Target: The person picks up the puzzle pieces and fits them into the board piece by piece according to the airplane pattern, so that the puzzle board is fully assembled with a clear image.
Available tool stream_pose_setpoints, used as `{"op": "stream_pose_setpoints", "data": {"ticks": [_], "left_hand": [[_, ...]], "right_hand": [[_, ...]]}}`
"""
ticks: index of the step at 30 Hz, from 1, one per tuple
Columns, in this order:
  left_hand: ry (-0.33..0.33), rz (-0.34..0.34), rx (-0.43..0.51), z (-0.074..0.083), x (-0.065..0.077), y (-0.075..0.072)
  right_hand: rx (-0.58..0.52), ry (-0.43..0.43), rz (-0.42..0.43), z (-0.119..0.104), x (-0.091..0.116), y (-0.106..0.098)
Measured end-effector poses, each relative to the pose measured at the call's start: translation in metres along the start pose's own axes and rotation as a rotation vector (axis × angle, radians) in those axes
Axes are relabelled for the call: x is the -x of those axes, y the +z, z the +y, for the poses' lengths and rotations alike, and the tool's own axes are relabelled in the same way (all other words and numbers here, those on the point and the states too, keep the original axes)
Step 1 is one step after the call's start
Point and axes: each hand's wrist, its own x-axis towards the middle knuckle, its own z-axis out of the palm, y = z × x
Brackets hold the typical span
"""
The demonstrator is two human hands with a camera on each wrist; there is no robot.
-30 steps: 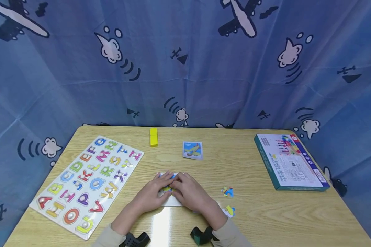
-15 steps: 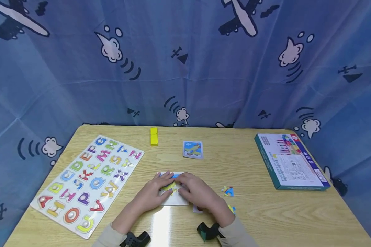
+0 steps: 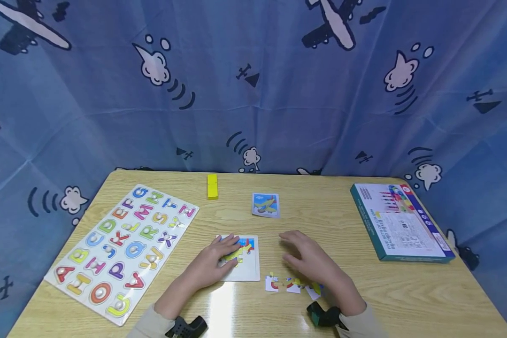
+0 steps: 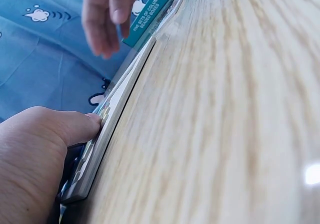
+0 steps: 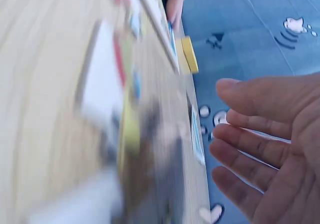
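My left hand (image 3: 211, 265) rests on a small white jigsaw board (image 3: 250, 270), fingers spread over its left part. Joined pieces (image 3: 246, 245) in yellow, blue and red show along the top, partly hidden by that hand. In the left wrist view the thumb (image 4: 80, 126) lies on the board's face. To the right, my right hand (image 3: 314, 260) hovers with fingers relaxed and nothing in them. Just below it lie several loose jigsaw pieces, among them one with a red curve (image 3: 272, 284) and a white-and-yellow one (image 3: 313, 292). In the right wrist view the pieces are blurred.
A picture card (image 3: 265, 205) with a yellow plane lies behind the board, near a yellow block (image 3: 212, 187). A letter board (image 3: 124, 249) with knobs covers the left side. A flat green-edged box (image 3: 401, 223) sits at the right, before a blue curtain (image 3: 253, 94).
My right hand has lifted off the jigsaw board and moved right, uncovering the board's right part and the loose pieces. My left hand stays on the board.
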Motion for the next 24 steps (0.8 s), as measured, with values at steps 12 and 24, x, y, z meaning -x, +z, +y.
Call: {"op": "stream_pose_setpoints", "data": {"ticks": [12,24], "left_hand": [[0.006,-0.005,-0.002,0.0,0.001,0.0],[0.007,0.008,-0.014,-0.001,0.001,0.001]], "right_hand": [[0.038,0.038,0.052,0.041,0.039,-0.019],[0.061,0.033,0.135,0.059,0.047,-0.016]]}}
